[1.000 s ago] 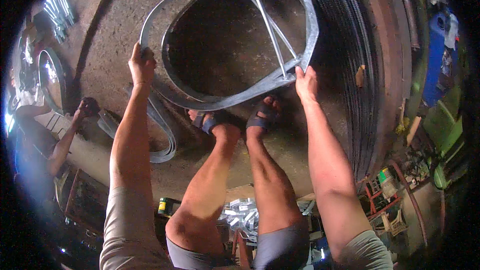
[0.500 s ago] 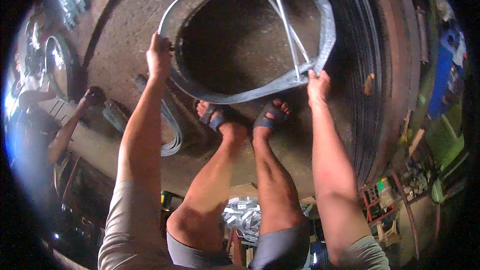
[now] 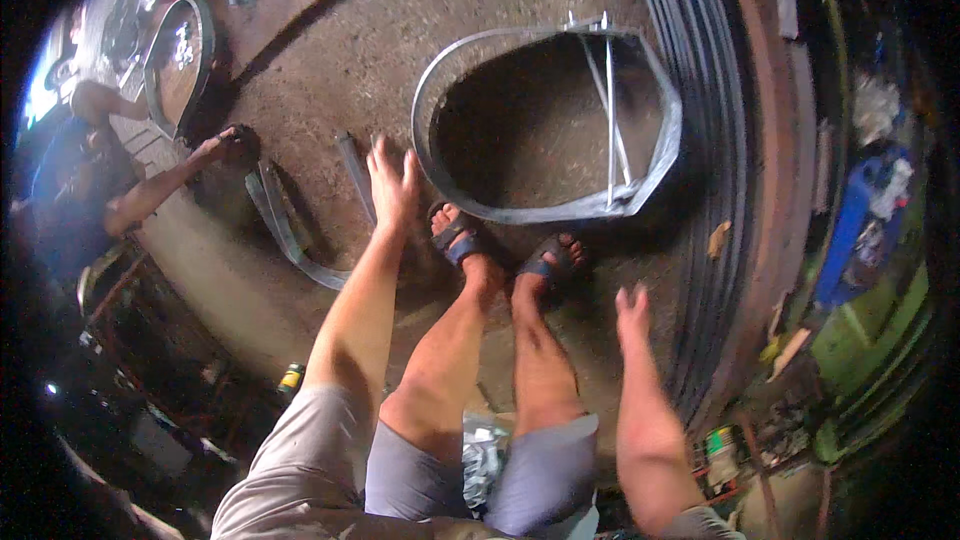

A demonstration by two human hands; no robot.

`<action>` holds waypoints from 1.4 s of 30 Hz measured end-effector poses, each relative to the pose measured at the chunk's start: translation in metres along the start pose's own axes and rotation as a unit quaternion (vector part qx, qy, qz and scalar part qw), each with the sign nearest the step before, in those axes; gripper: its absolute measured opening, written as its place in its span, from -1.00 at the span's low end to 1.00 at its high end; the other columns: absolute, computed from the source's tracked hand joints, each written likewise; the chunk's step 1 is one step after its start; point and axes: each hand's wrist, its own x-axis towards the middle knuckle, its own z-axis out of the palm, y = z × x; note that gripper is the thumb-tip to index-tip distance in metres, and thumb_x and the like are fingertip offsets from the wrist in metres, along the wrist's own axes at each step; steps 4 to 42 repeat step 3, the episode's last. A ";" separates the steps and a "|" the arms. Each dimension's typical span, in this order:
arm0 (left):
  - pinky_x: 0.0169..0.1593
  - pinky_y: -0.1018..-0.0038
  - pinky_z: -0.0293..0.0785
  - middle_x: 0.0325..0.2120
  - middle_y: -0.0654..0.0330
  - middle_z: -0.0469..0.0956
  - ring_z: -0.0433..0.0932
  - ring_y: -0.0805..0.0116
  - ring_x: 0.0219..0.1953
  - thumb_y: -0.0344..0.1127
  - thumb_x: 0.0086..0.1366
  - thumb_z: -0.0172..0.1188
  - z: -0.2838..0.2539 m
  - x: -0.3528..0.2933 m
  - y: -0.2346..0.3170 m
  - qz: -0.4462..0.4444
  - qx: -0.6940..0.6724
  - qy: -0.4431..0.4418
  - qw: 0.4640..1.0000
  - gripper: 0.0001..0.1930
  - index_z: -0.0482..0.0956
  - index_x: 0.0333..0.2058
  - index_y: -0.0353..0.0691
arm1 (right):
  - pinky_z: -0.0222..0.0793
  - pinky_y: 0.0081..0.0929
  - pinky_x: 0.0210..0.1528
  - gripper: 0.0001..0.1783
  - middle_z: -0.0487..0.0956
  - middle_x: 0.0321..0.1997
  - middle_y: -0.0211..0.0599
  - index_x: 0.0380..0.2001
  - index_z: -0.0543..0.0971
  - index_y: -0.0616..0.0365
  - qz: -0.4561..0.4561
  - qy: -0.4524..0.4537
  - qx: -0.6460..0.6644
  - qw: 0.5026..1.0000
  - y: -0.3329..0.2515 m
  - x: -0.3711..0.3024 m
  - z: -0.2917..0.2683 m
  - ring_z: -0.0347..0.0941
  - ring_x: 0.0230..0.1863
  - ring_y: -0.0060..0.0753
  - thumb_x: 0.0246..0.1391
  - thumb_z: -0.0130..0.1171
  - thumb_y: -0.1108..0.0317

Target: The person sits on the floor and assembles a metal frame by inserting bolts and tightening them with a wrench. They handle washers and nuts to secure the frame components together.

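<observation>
1. Lying flat on the dirt floor (image 3: pixel 330 50) in the middle of the scene is a bent grey metal hoop (image 3: pixel 440 90), rounded on its left side and drawn to a corner on its right, with thin metal rods (image 3: pixel 608 130) crossing its right part.
2. The left hand (image 3: pixel 392 185) hangs over the floor just left of the hoop's near-left curve, its grip open with fingers spread and nothing in it; I cannot tell whether a fingertip brushes the band.
3. The right hand (image 3: pixel 632 312) is well nearer than the hoop's near-right corner, clear of it, its grip also open and empty, fingers loosely apart.
4. Two feet in blue-strapped sandals stand just near of the hoop's near edge: the left foot (image 3: pixel 458 238) close to the band, the right foot (image 3: pixel 552 262) beside it.
5. A loose curved metal strip (image 3: pixel 290 240) lies on the floor to the left of the left forearm, and a short grey bar (image 3: pixel 355 175) lies just beside the left hand.
6. At the far left another person (image 3: pixel 80 190) crouches, one arm stretched toward a dark object on the floor.
7. Beyond that person a second round hoop (image 3: pixel 180 60) rests at the far left.
8. Along the right runs a stack of long dark curved bands (image 3: pixel 715 140) beside a rusty brown rail (image 3: pixel 785 160).
9. A blue container (image 3: pixel 850 230) sits further right, in the cluttered shadow.
</observation>
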 end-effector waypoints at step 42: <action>0.20 0.14 0.33 0.15 -0.21 0.27 0.35 -0.23 0.14 -0.17 0.34 0.15 -0.050 -0.062 0.018 0.050 0.002 -0.057 0.997 -0.40 0.21 0.27 -0.28 | 0.34 -0.19 0.16 -0.42 0.50 0.14 0.13 0.13 0.41 0.36 -0.001 -0.023 -0.054 0.998 0.085 -0.099 -0.028 0.43 0.18 0.02 0.19 0.18 0.14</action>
